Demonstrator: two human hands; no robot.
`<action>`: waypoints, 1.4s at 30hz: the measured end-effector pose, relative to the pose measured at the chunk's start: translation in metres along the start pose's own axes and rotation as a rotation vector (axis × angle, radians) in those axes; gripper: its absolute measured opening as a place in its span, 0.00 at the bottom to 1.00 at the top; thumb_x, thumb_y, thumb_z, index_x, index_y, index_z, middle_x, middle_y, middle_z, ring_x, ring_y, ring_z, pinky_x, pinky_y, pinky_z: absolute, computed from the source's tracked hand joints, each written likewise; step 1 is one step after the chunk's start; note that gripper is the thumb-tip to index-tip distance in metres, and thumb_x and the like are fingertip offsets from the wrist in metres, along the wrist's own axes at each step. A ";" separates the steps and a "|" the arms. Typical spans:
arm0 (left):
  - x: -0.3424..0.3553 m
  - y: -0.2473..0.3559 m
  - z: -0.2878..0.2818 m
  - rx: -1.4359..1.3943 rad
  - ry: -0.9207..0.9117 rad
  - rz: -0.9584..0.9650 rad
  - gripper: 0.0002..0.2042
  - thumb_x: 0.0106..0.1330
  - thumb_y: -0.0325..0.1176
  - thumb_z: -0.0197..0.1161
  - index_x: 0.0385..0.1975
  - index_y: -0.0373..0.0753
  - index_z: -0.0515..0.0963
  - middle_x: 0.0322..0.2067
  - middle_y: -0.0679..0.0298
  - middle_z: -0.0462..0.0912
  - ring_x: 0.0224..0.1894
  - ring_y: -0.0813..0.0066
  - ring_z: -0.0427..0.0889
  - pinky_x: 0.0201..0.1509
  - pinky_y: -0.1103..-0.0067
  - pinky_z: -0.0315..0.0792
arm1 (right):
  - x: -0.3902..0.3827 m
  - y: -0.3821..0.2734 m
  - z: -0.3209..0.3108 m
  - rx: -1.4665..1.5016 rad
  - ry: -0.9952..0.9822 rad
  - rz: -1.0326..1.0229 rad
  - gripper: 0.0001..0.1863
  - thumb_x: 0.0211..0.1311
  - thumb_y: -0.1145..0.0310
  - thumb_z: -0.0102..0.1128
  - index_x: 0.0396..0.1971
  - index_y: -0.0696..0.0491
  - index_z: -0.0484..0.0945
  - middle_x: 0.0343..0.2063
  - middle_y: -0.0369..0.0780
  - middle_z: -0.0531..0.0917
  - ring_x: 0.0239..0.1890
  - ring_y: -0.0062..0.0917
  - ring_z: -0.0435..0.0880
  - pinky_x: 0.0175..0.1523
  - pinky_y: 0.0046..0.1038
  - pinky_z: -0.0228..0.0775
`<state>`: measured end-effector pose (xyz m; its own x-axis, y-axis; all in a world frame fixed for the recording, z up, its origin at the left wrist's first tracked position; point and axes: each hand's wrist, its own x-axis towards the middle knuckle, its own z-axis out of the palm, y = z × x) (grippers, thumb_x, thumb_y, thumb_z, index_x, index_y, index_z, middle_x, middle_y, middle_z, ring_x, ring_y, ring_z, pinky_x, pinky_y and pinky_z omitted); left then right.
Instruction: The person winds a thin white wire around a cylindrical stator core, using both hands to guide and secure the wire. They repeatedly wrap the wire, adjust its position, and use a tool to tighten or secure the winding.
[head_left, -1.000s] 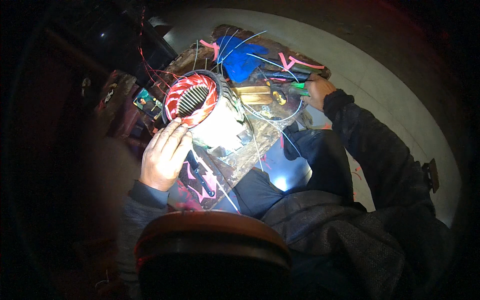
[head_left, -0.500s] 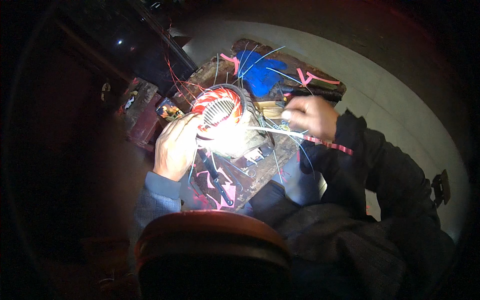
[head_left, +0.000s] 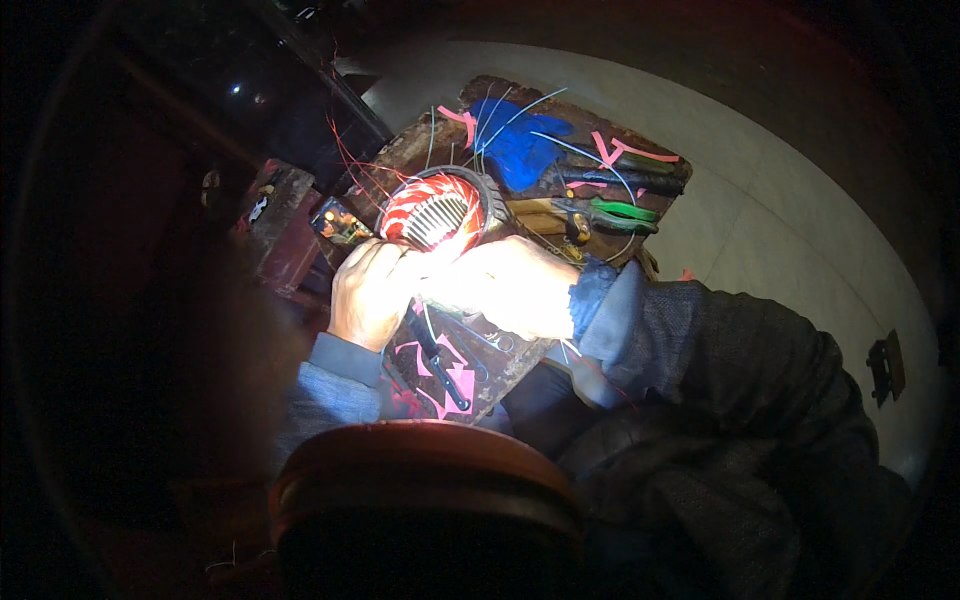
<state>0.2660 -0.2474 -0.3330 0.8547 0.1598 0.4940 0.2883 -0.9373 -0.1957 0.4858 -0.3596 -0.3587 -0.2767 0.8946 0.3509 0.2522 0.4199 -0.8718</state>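
Observation:
A round motor stator [head_left: 438,208] with red copper windings and a slotted core lies on a small wooden workbench [head_left: 470,370], brightly lit. My left hand [head_left: 367,290] rests against its lower left side. My right hand [head_left: 512,286] presses on its lower right side, fingers curled over the lit winding. Whether either hand pinches a wire is washed out by glare. Thin wires stick out around the stator.
Behind the stator lie a blue cloth [head_left: 515,140], green-handled pliers [head_left: 615,215], pink paper strips [head_left: 625,152] and loose wires. Pink scraps and a dark tool [head_left: 440,365] lie near the bench's front. A small device [head_left: 340,224] sits at left. Pale floor [head_left: 780,230] spreads to the right.
My right hand came back from the tools at the bench's far right and now rests on the stator. My left hand shifted up against the stator. The view moved too.

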 end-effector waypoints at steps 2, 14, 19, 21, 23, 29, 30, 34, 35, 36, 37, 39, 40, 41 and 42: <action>-0.001 0.004 0.004 0.009 0.052 -0.024 0.09 0.53 0.26 0.69 0.35 0.40 0.84 0.32 0.60 0.82 0.38 0.58 0.84 0.45 0.66 0.80 | -0.004 0.000 -0.003 0.065 0.119 -0.366 0.17 0.79 0.63 0.52 0.56 0.56 0.82 0.28 0.39 0.85 0.25 0.23 0.84 0.33 0.27 0.77; -0.001 0.006 0.017 0.085 0.131 -0.005 0.07 0.57 0.23 0.69 0.35 0.32 0.82 0.34 0.54 0.82 0.40 0.53 0.85 0.51 0.63 0.81 | -0.135 -0.064 -0.115 -0.141 -0.066 0.581 0.14 0.81 0.66 0.49 0.50 0.58 0.82 0.20 0.34 0.79 0.20 0.16 0.75 0.30 0.23 0.69; 0.000 0.010 0.014 0.093 0.118 0.001 0.09 0.59 0.23 0.71 0.37 0.33 0.81 0.35 0.54 0.83 0.40 0.54 0.85 0.51 0.63 0.80 | -0.149 -0.063 -0.121 -0.117 -0.045 0.568 0.15 0.83 0.63 0.48 0.49 0.57 0.82 0.18 0.33 0.76 0.17 0.15 0.71 0.25 0.23 0.68; -0.001 0.013 0.011 0.117 0.103 -0.004 0.10 0.58 0.23 0.71 0.39 0.33 0.81 0.35 0.55 0.82 0.40 0.53 0.84 0.50 0.63 0.80 | -0.161 -0.064 -0.127 -0.192 0.008 0.595 0.15 0.82 0.63 0.48 0.48 0.56 0.82 0.18 0.32 0.75 0.17 0.14 0.71 0.25 0.23 0.67; -0.002 0.015 0.010 0.134 0.102 -0.022 0.11 0.57 0.22 0.71 0.39 0.34 0.81 0.35 0.55 0.81 0.40 0.53 0.83 0.48 0.63 0.79 | -0.175 -0.065 -0.137 -0.190 0.160 0.655 0.15 0.82 0.62 0.48 0.48 0.56 0.82 0.18 0.31 0.73 0.17 0.14 0.70 0.25 0.22 0.66; -0.002 0.021 0.006 0.079 0.087 -0.075 0.10 0.58 0.23 0.69 0.39 0.34 0.80 0.33 0.54 0.79 0.37 0.51 0.81 0.45 0.61 0.76 | -0.222 -0.038 -0.156 -0.116 0.624 0.751 0.17 0.81 0.60 0.48 0.50 0.55 0.81 0.23 0.31 0.71 0.23 0.14 0.70 0.27 0.23 0.66; -0.002 0.021 0.004 0.083 0.069 -0.090 0.10 0.58 0.23 0.69 0.39 0.34 0.80 0.33 0.54 0.79 0.38 0.51 0.81 0.45 0.61 0.76 | -0.231 -0.031 -0.152 -0.077 0.609 0.798 0.16 0.80 0.60 0.50 0.50 0.55 0.82 0.24 0.32 0.72 0.25 0.16 0.71 0.29 0.23 0.67; -0.001 0.026 -0.002 0.056 0.074 -0.072 0.10 0.57 0.24 0.70 0.39 0.33 0.79 0.33 0.53 0.78 0.39 0.50 0.80 0.46 0.60 0.75 | -0.255 0.008 -0.136 -0.075 0.458 0.834 0.16 0.77 0.61 0.55 0.52 0.55 0.83 0.25 0.33 0.76 0.24 0.17 0.74 0.30 0.24 0.71; 0.000 0.026 -0.003 0.052 0.073 -0.084 0.11 0.57 0.24 0.69 0.39 0.33 0.80 0.34 0.52 0.79 0.41 0.49 0.80 0.47 0.60 0.75 | -0.258 0.019 -0.134 -0.020 0.422 0.856 0.16 0.77 0.60 0.56 0.52 0.56 0.82 0.24 0.34 0.77 0.24 0.18 0.76 0.30 0.24 0.72; 0.000 0.027 -0.002 0.054 0.044 -0.113 0.11 0.58 0.24 0.69 0.40 0.32 0.80 0.35 0.51 0.80 0.41 0.49 0.80 0.48 0.60 0.75 | -0.259 0.032 -0.132 0.036 0.381 0.857 0.17 0.77 0.60 0.57 0.52 0.56 0.82 0.24 0.35 0.78 0.23 0.18 0.77 0.29 0.25 0.73; 0.001 0.028 -0.002 0.055 0.010 -0.143 0.11 0.58 0.24 0.69 0.40 0.32 0.80 0.36 0.50 0.80 0.42 0.49 0.80 0.49 0.60 0.75 | -0.258 0.047 -0.127 0.069 0.383 0.867 0.17 0.76 0.60 0.57 0.52 0.57 0.82 0.24 0.35 0.79 0.23 0.18 0.77 0.29 0.25 0.73; 0.001 0.031 0.000 0.075 -0.075 -0.253 0.10 0.59 0.23 0.68 0.40 0.31 0.81 0.39 0.49 0.82 0.45 0.48 0.81 0.53 0.61 0.75 | -0.256 0.075 -0.122 0.137 0.368 0.872 0.17 0.76 0.61 0.59 0.52 0.59 0.82 0.25 0.36 0.79 0.23 0.19 0.77 0.29 0.24 0.73; 0.002 0.032 0.001 0.075 -0.036 -0.225 0.10 0.59 0.23 0.68 0.40 0.31 0.81 0.39 0.49 0.82 0.45 0.48 0.81 0.54 0.61 0.75 | -0.254 0.089 -0.120 0.142 0.362 0.840 0.17 0.76 0.61 0.59 0.52 0.59 0.82 0.25 0.36 0.79 0.23 0.19 0.77 0.29 0.24 0.73; 0.004 0.034 0.003 0.079 0.003 -0.218 0.10 0.60 0.24 0.68 0.40 0.31 0.81 0.39 0.49 0.82 0.45 0.48 0.81 0.54 0.61 0.75 | -0.251 0.102 -0.120 0.142 0.352 0.825 0.17 0.75 0.61 0.59 0.53 0.59 0.82 0.26 0.36 0.80 0.23 0.19 0.77 0.29 0.24 0.72; 0.006 0.035 0.004 0.083 0.030 -0.208 0.10 0.60 0.24 0.68 0.40 0.31 0.81 0.39 0.49 0.82 0.46 0.48 0.81 0.55 0.60 0.75 | -0.247 0.114 -0.119 0.149 0.334 0.804 0.17 0.75 0.61 0.59 0.53 0.59 0.82 0.26 0.36 0.80 0.23 0.19 0.77 0.29 0.24 0.72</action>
<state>0.2828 -0.2785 -0.3404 0.7602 0.3368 0.5555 0.4926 -0.8563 -0.1551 0.6932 -0.5147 -0.5039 0.2236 0.9183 -0.3266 0.1241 -0.3592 -0.9250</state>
